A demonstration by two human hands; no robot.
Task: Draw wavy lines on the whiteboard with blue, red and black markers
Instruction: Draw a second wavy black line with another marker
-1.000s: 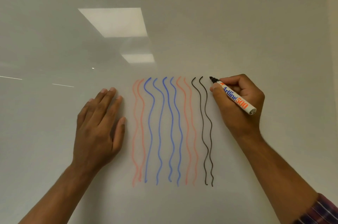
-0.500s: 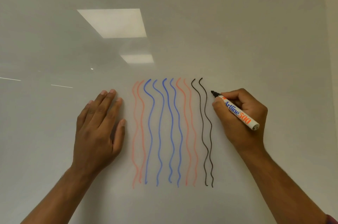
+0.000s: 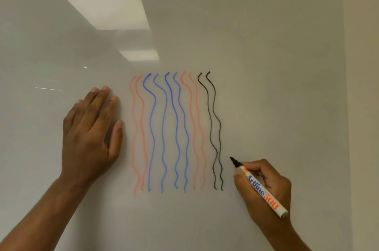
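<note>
Fingers of the right hand (image 3: 273, 181) curl round the black marker (image 3: 262, 191) at lower right of the frame, its tip just right of the black lines (image 3: 220, 127). Flat on the whiteboard (image 3: 266, 45), fingers straight, the left hand (image 3: 90, 138) rests left of the red lines (image 3: 143, 134) and blue lines (image 3: 176, 119).

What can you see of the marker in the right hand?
The marker has a white barrel printed Artline in blue and 500 in orange, and a bare black nib. It slants, nib up-left, rear end down-right. The right hand grips it near the front. The nib sits right of the black wavy lines, near their lower part; contact with the whiteboard is unclear.
</note>
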